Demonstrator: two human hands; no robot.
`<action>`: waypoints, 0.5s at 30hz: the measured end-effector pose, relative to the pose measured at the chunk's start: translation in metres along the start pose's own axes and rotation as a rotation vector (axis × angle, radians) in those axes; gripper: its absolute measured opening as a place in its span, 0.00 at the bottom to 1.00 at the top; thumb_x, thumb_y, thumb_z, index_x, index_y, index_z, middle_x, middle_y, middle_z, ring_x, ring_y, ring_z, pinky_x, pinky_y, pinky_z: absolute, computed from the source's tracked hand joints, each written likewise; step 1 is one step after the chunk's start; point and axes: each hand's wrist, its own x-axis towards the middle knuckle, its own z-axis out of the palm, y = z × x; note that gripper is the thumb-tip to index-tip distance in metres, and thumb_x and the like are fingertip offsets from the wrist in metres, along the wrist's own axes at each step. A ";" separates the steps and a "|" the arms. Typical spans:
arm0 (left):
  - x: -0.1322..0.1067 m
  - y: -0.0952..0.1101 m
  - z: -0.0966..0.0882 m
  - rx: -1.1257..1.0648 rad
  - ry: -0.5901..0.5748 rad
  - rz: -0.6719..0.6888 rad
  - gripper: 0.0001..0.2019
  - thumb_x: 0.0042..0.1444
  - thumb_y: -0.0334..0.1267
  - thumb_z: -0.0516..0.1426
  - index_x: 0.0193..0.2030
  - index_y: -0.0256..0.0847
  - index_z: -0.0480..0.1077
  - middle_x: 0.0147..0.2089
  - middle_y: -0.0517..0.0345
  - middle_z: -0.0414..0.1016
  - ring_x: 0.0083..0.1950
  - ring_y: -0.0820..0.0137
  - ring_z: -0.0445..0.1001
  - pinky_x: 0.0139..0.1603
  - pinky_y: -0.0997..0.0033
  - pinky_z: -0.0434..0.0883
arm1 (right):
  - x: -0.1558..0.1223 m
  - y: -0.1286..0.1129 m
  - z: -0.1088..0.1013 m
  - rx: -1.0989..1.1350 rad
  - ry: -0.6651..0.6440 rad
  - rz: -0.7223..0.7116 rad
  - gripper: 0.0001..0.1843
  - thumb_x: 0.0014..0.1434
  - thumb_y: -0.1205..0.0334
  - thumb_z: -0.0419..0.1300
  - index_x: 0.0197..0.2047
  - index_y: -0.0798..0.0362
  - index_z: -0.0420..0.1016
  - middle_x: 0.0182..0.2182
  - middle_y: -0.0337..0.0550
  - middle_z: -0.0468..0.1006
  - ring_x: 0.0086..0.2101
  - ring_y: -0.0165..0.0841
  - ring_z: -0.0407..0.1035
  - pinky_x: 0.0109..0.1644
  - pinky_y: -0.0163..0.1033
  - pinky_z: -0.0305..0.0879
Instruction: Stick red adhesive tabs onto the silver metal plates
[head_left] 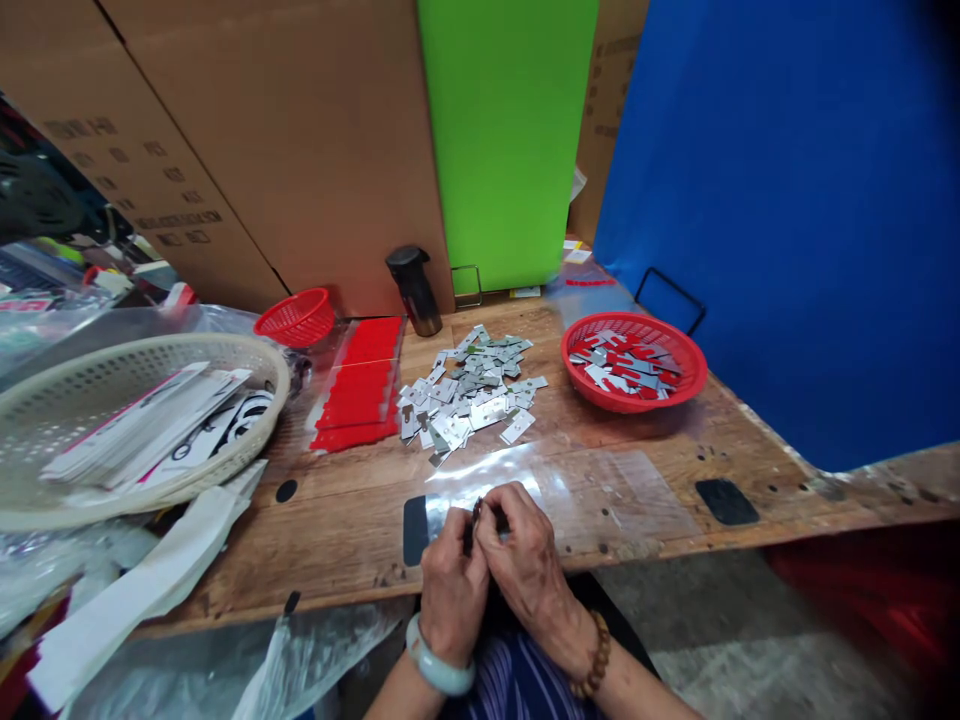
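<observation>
My left hand [450,575] and my right hand [523,560] meet at the near edge of the wooden table [337,520], fingertips pinched together on a small dark part [478,511]; what it is cannot be made out. A clear plastic sheet [600,490] lies on the table just beyond my hands. Farther back lies a pile of small flat metal pieces [469,390]. A round red basket [634,362] at the right holds more of the same pieces.
A stack of red strips [358,385] lies left of the pile. A cream basket [142,420] with printed cards sits far left, a small red basket [296,316] and a dark cylinder [412,290] behind. Cardboard boxes, a green panel [506,140] and a blue panel [787,200] stand at the back.
</observation>
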 end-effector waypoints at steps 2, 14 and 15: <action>-0.001 -0.001 0.000 0.006 0.007 0.017 0.04 0.56 0.33 0.50 0.31 0.41 0.64 0.24 0.62 0.70 0.22 0.73 0.68 0.25 0.77 0.62 | 0.000 -0.001 -0.001 0.003 -0.022 -0.008 0.08 0.57 0.74 0.49 0.30 0.52 0.63 0.27 0.39 0.67 0.29 0.31 0.63 0.34 0.36 0.60; 0.001 -0.002 -0.004 -0.025 -0.003 -0.043 0.06 0.58 0.36 0.50 0.30 0.41 0.62 0.24 0.62 0.70 0.23 0.74 0.68 0.26 0.77 0.62 | 0.007 -0.004 -0.010 0.072 -0.084 -0.089 0.08 0.57 0.75 0.48 0.30 0.53 0.61 0.28 0.42 0.66 0.31 0.33 0.62 0.35 0.37 0.60; 0.001 -0.001 -0.004 -0.031 -0.006 -0.053 0.06 0.58 0.36 0.50 0.30 0.41 0.62 0.24 0.62 0.70 0.24 0.73 0.68 0.27 0.76 0.62 | 0.007 -0.002 -0.011 0.081 -0.088 -0.105 0.08 0.56 0.75 0.48 0.31 0.53 0.61 0.29 0.42 0.66 0.32 0.33 0.61 0.35 0.37 0.60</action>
